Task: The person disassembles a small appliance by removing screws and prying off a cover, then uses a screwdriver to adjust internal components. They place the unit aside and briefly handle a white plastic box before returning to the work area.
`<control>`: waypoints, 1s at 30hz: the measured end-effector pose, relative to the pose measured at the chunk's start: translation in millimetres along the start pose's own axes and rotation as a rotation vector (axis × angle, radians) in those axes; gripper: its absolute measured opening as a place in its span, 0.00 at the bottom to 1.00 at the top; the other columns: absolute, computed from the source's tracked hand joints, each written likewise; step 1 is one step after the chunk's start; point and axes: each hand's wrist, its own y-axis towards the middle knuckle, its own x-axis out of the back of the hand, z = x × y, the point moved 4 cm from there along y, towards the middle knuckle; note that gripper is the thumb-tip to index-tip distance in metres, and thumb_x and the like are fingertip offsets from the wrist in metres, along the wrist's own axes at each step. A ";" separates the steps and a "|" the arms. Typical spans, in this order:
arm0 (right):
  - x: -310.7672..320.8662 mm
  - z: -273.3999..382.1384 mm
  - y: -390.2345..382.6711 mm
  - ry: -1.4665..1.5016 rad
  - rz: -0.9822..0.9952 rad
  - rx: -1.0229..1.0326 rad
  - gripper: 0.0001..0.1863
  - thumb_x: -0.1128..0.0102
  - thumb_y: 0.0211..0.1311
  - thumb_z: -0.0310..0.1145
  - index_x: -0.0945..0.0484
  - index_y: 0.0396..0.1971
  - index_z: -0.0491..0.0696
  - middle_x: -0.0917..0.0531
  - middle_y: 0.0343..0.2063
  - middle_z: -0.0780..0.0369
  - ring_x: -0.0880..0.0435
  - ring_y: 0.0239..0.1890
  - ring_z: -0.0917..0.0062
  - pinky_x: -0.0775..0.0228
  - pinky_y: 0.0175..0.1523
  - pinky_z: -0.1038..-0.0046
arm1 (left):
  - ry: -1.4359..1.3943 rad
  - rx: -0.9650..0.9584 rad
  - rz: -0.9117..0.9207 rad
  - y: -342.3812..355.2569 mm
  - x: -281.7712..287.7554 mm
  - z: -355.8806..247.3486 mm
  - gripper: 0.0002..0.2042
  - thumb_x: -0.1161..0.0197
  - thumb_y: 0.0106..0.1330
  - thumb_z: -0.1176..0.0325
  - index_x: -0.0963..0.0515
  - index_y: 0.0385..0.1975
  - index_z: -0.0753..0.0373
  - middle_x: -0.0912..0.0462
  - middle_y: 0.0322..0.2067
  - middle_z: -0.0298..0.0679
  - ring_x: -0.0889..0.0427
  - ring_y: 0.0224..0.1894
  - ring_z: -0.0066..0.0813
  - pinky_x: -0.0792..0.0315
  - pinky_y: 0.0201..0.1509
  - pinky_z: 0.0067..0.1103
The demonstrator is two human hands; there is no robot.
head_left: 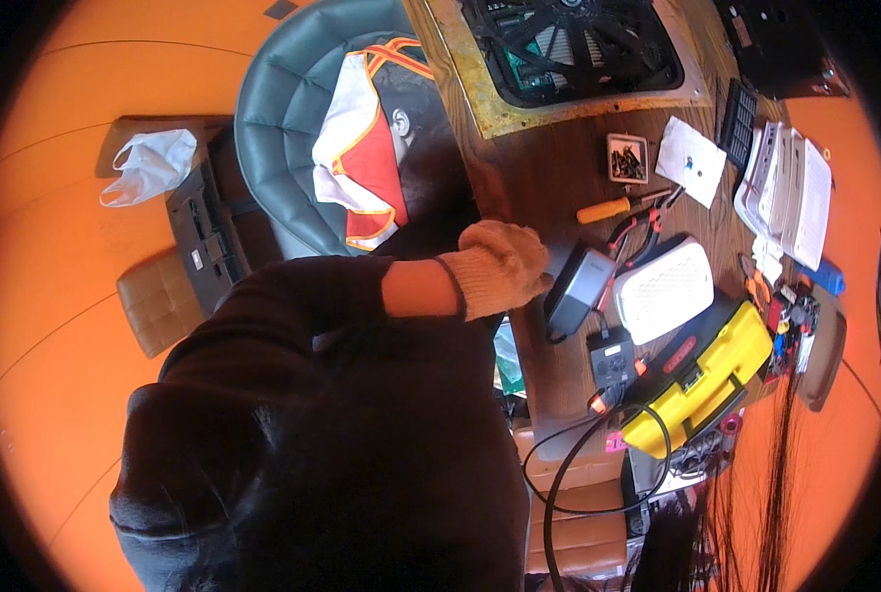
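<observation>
My left hand [503,267], in a knitted beige work glove, is bent across in front of me at the table's near left edge. Its fingers are curled in, and what they hold, if anything, is hidden. Just right of it lies a grey-and-black box-shaped device [582,293]. Beside that are red-and-black pliers [648,237] and a white vented plastic case [665,288]. Farther back rests a screwdriver with an orange handle [603,210]. My right hand does not show.
A black fan unit [574,49] in a frame occupies the table's far end, near a small tray of screws [627,159]. A yellow-and-black toolbox [699,380] and looping black cable [549,493] lie at the right. A teal chair [273,128] with a cloth stands left.
</observation>
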 end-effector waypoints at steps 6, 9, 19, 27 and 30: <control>29.4 -29.8 -84.4 0.113 -0.092 0.104 0.15 0.36 0.58 0.30 0.24 0.44 0.41 0.22 0.33 0.60 0.23 0.26 0.80 0.29 0.27 0.81 | 0.198 -0.418 -0.259 -57.3 -12.3 -0.8 0.17 0.46 0.61 0.54 0.18 0.30 0.63 0.21 0.26 0.45 0.20 0.33 0.44 0.28 0.29 0.39; 44.2 -49.5 -130.0 0.177 -0.138 0.159 0.15 0.36 0.58 0.30 0.24 0.44 0.41 0.21 0.33 0.59 0.22 0.26 0.79 0.29 0.27 0.81 | 0.056 -0.194 -0.094 -61.5 -18.7 6.5 0.20 0.48 0.64 0.52 0.19 0.36 0.64 0.19 0.33 0.48 0.18 0.40 0.47 0.25 0.35 0.39; 99.0 -148.4 -235.6 0.343 -0.269 0.168 0.15 0.36 0.57 0.29 0.23 0.44 0.40 0.19 0.35 0.57 0.20 0.27 0.78 0.27 0.28 0.79 | 0.296 -0.306 -0.170 -80.9 13.1 -5.5 0.19 0.50 0.67 0.53 0.22 0.34 0.65 0.20 0.35 0.48 0.18 0.40 0.47 0.24 0.41 0.38; 35.3 -311.1 -231.8 0.288 -0.224 -0.241 0.15 0.36 0.57 0.28 0.22 0.44 0.40 0.17 0.37 0.56 0.18 0.27 0.77 0.26 0.29 0.78 | 0.542 -0.477 0.001 -49.0 24.3 -60.7 0.17 0.49 0.67 0.53 0.24 0.35 0.62 0.21 0.30 0.49 0.19 0.35 0.47 0.26 0.37 0.38; -17.2 -351.0 -179.5 0.085 -0.247 -0.313 0.12 0.36 0.55 0.33 0.18 0.34 0.38 0.18 0.23 0.61 0.19 0.24 0.78 0.28 0.29 0.77 | 0.628 -0.527 0.159 -27.5 15.7 -68.6 0.19 0.51 0.68 0.51 0.23 0.37 0.62 0.21 0.31 0.49 0.19 0.35 0.47 0.25 0.37 0.38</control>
